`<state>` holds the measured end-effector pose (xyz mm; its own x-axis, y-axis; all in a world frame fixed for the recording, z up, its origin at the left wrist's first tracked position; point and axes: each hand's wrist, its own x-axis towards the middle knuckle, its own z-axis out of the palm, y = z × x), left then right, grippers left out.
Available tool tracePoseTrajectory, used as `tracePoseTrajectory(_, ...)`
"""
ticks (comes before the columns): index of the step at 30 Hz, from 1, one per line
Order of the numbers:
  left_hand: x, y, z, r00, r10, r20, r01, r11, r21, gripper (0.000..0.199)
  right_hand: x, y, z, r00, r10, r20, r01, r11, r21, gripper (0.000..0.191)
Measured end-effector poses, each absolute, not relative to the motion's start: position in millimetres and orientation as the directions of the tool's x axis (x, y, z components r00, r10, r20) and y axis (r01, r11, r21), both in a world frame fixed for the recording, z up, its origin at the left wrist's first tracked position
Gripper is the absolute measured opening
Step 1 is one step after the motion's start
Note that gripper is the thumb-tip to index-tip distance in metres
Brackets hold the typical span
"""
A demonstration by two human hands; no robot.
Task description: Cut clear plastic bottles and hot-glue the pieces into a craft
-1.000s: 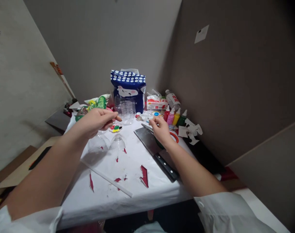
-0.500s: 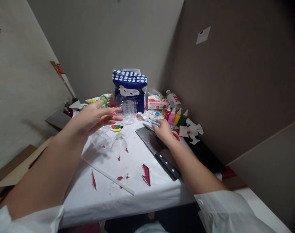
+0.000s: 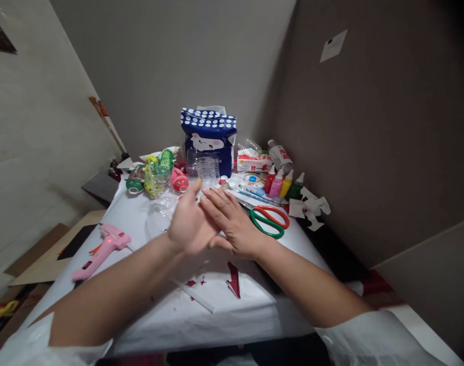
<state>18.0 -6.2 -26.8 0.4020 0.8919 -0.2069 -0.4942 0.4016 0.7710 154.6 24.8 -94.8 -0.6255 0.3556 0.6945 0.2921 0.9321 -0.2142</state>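
Note:
My left hand (image 3: pixel 191 223) is over the middle of the table, palm turned inward and fingers stretched out. Flat across its fingers lies my right hand (image 3: pixel 239 223), its own fingers extended, so the two hands touch. Nothing shows between them, though the contact area is partly hidden. Just beyond my right hand are scissors (image 3: pixel 270 236) with one green and one orange handle. A pink glue gun (image 3: pixel 110 245) lies left of my left forearm. Nearer me are a folded dark red scrap (image 3: pixel 234 280) and a thin white strip (image 3: pixel 201 300). My right hand and forearm mostly cover the cleaver.
At the back stands a blue bag (image 3: pixel 209 129) with clear plastic cups (image 3: pixel 208 170) before it. Paint bottles (image 3: pixel 285 185) and torn white paper (image 3: pixel 311 207) sit right. Painted bottle figures (image 3: pixel 159 175) stand back left. The white-covered table (image 3: pixel 247 317) ends close to me.
My right hand has left the scissors and cleaver area and moved left onto my left hand. My left hand has come down and right. The glue gun and bottle figures now show.

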Motion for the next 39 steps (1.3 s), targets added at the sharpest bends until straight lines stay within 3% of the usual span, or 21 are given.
tracePoseTrajectory(2, 33, -18, -38, 0.508, 0.843, -0.177, -0.529, 0.468, 0.708, 0.067, 155, 26, -99, -0.568, 0.407, 0.716, 0.292, 0.912, -0.287, 0.072)
tracePoseTrajectory(4, 42, -26, -49, 0.493, 0.855, -0.160, -0.572, 0.458, 0.681, 0.055, 159, 27, -103, -0.489, 0.489, 0.722, 0.283, 0.872, -0.399, 0.055)
tracePoseTrajectory(6, 45, -29, -58, 0.590, 0.793, -0.153, -0.523, 0.520, 0.675, 0.058, 161, 25, -106, -0.427, 0.562, 0.709, 0.269, 0.827, -0.494, 0.046)
tracePoseTrajectory(9, 42, -31, -65, 0.722, 0.689, -0.064, -0.439, 0.527, 0.728, 0.074, 161, 21, -107, -0.321, 0.646, 0.692, 0.267, 0.763, -0.589, 0.048)
tracePoseTrajectory(12, 38, -34, -69, 0.700, 0.710, -0.082, -0.363, 0.452, 0.815, 0.081, 157, 22, -104, -0.199, 0.736, 0.647, 0.258, 0.676, -0.690, 0.050)
tracePoseTrajectory(15, 35, -33, -72, 0.698, 0.702, -0.140, -0.159, 0.343, 0.926, 0.105, 159, 33, -102, -0.097, 0.805, 0.586, 0.239, 0.590, -0.771, 0.050)
tracePoseTrajectory(17, 32, -31, -69, 0.797, 0.556, -0.237, 0.123, 0.235, 0.964, 0.123, 164, 42, -103, -0.040, 0.838, 0.544, 0.227, 0.538, -0.812, 0.050)
tracePoseTrajectory(19, 28, -29, -61, 0.857, 0.412, -0.310, 0.336, 0.012, 0.942, 0.114, 169, 51, -105, -0.005, 0.860, 0.510, 0.219, 0.499, -0.838, 0.049)
tracePoseTrajectory(21, 23, -31, -46, 0.901, 0.231, -0.366, 0.420, -0.264, 0.868, 0.078, 171, 56, -108, 0.005, 0.873, 0.489, 0.220, 0.476, -0.852, 0.049)
tracePoseTrajectory(22, 19, -33, -36, 0.886, 0.153, -0.437, 0.460, -0.405, 0.790, 0.056, 171, 57, -110, 0.000, 0.877, 0.481, 0.223, 0.469, -0.855, 0.048)
tracePoseTrajectory(23, 14, -35, -25, 0.848, 0.128, -0.515, 0.498, -0.529, 0.688, 0.046, 170, 56, -110, -0.010, 0.879, 0.476, 0.226, 0.466, -0.855, 0.046)
tracePoseTrajectory(25, -3, -39, -2, 0.789, 0.287, -0.543, 0.580, -0.641, 0.503, 0.045, 167, 52, -109, -0.037, 0.882, 0.471, 0.229, 0.466, -0.855, 0.042)
tracePoseTrajectory(26, -15, -40, 9, 0.778, 0.415, -0.472, 0.621, -0.623, 0.476, 0.047, 166, 49, -107, -0.050, 0.881, 0.470, 0.227, 0.468, -0.854, 0.039)
tracePoseTrajectory(29, -67, -41, 31, 0.694, 0.693, -0.196, 0.644, -0.474, 0.601, 0.047, 167, 39, -96, -0.095, 0.877, 0.471, 0.195, 0.480, -0.855, 0.033)
tracePoseTrajectory(32, -133, -49, 30, 0.356, 0.934, -0.032, 0.662, -0.228, 0.714, 0.044, 171, 21, -73, -0.150, 0.868, 0.474, 0.148, 0.494, -0.857, 0.026)
tracePoseTrajectory(34, -174, -64, 20, 0.113, 0.994, -0.004, 0.697, -0.077, 0.713, 0.041, 169, 3, -53, -0.214, 0.854, 0.474, 0.149, 0.509, -0.848, 0.020)
tracePoseTrajectory(37, -214, -94, 6, 0.046, 0.985, -0.169, 0.730, 0.082, 0.678, 0.038, 145, -21, -28, -0.459, 0.754, 0.469, 0.273, 0.623, -0.733, 0.019)
tracePoseTrajectory(39, -223, -115, 5, 0.036, 0.968, -0.247, 0.783, 0.126, 0.609, 0.035, 113, -29, -20, -0.622, 0.659, 0.423, 0.398, 0.732, -0.554, 0.033)
